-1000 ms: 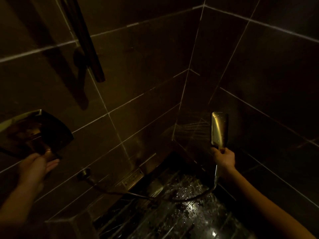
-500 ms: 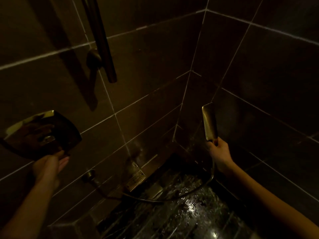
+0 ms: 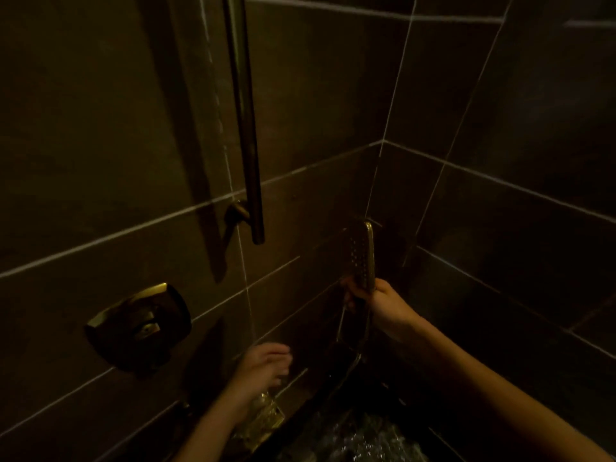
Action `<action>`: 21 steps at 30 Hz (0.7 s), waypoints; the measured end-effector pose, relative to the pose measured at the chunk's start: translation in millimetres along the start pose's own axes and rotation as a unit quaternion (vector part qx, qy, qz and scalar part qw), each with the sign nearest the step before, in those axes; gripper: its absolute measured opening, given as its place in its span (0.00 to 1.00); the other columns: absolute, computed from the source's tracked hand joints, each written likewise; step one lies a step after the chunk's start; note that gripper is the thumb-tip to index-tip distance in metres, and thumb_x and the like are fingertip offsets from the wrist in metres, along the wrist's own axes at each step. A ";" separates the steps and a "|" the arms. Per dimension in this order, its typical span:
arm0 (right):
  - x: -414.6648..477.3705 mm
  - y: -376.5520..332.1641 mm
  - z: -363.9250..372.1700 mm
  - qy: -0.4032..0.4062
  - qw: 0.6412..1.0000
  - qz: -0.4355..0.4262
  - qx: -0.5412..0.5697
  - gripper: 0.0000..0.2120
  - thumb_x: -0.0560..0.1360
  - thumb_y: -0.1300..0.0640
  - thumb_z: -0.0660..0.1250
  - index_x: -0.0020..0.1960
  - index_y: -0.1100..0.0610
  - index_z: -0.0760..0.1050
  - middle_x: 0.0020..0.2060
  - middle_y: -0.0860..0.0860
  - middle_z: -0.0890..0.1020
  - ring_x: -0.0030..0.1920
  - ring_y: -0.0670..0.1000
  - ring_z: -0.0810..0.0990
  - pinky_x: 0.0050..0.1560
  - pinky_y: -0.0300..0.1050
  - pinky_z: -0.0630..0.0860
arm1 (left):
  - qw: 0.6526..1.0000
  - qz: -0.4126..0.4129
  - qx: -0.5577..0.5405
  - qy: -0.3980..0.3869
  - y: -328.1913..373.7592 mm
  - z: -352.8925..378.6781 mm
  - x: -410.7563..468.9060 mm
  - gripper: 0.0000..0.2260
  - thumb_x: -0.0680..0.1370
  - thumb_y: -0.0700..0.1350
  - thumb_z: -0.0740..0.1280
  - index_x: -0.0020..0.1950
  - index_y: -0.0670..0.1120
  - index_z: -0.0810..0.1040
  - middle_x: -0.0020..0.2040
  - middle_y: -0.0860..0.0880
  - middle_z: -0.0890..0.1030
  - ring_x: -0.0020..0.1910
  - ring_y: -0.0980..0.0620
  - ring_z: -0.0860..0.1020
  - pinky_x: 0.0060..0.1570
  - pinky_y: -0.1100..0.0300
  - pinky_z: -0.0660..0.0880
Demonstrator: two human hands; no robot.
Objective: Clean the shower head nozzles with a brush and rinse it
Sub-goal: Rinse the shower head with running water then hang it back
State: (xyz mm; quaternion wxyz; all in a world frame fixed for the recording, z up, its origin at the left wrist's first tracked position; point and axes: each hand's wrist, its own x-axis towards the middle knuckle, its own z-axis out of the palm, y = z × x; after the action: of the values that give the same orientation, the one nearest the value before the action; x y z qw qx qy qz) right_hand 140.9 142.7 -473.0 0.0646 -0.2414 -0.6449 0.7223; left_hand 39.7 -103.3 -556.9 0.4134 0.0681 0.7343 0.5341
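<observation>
The brass hand-held shower head (image 3: pixel 361 258) stands upright near the corner of the dark tiled walls, its dotted nozzle face turned left. My right hand (image 3: pixel 383 305) grips its handle from below. A thin trickle runs down from the head, and its hose (image 3: pixel 353 361) hangs toward the wet floor. My left hand (image 3: pixel 266 365) hovers lower left of the head, fingers loosely spread, holding nothing. No brush is visible.
A square brass valve plate with its handle (image 3: pixel 140 325) sits on the left wall. A vertical metal rail (image 3: pixel 245 128) hangs above it. A shiny brass fitting (image 3: pixel 263 418) lies low on the wall by the wet dark floor (image 3: pixel 360 438).
My left hand left the valve handle and moved right and down. The spray stopped. My right hand turned the shower head so its nozzle face shows, and the view tilted up.
</observation>
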 end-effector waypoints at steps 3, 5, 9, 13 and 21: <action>0.5 -36.4 18.2 -0.052 0.998 -0.023 -0.021 0.10 0.83 0.57 0.62 0.58 0.58 0.80 0.48 0.54 0.81 0.49 0.52 0.79 0.52 0.48 0.75 | 0.996 0.065 0.037 -0.050 43.5 31.3 -7.7 0.13 0.81 0.42 0.69 0.66 0.46 0.76 0.62 0.46 0.80 0.51 0.55 0.80 0.41 0.69 0.76; 2.3 -56.0 28.2 -0.086 0.995 -0.039 -0.020 0.09 0.82 0.57 0.64 0.57 0.58 0.81 0.47 0.54 0.82 0.48 0.52 0.80 0.52 0.48 0.75 | 0.994 0.087 0.049 -0.054 71.6 40.9 -13.3 0.13 0.81 0.42 0.69 0.65 0.46 0.73 0.54 0.51 0.80 0.45 0.60 0.78 0.34 0.75 0.73; 0.9 -93.1 41.5 -0.163 0.985 -0.063 -0.009 0.15 0.78 0.54 0.68 0.61 0.61 0.78 0.48 0.54 0.82 0.49 0.52 0.81 0.54 0.48 0.77 | 0.986 0.132 0.084 -0.048 113.3 48.5 -18.5 0.12 0.83 0.47 0.66 0.65 0.52 0.70 0.50 0.58 0.77 0.45 0.64 0.75 0.36 0.76 0.70; 3.3 -118.0 45.4 -0.216 0.974 -0.063 0.012 0.19 0.76 0.54 0.68 0.63 0.63 0.77 0.49 0.55 0.82 0.52 0.54 0.81 0.56 0.50 0.78 | 0.980 0.180 0.081 -0.034 136.8 48.6 -16.6 0.13 0.83 0.45 0.66 0.67 0.49 0.73 0.63 0.53 0.79 0.59 0.58 0.76 0.47 0.76 0.71; 25.1 -138.6 33.8 -0.109 0.975 -0.175 -0.081 0.07 0.78 0.65 0.69 0.55 0.63 0.81 0.48 0.57 0.85 0.51 0.56 0.83 0.58 0.53 0.79 | 0.970 0.233 0.067 0.025 164.2 61.4 -16.1 0.18 0.82 0.47 0.67 0.70 0.58 0.68 0.65 0.57 0.77 0.66 0.57 0.75 0.58 0.66 0.73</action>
State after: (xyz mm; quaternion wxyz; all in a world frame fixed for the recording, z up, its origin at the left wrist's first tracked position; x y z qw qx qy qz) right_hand 74.1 144.6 -344.4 0.0997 -0.0488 -0.7365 0.6673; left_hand 35.8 1.7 -415.6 0.2539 0.2512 0.7425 0.5667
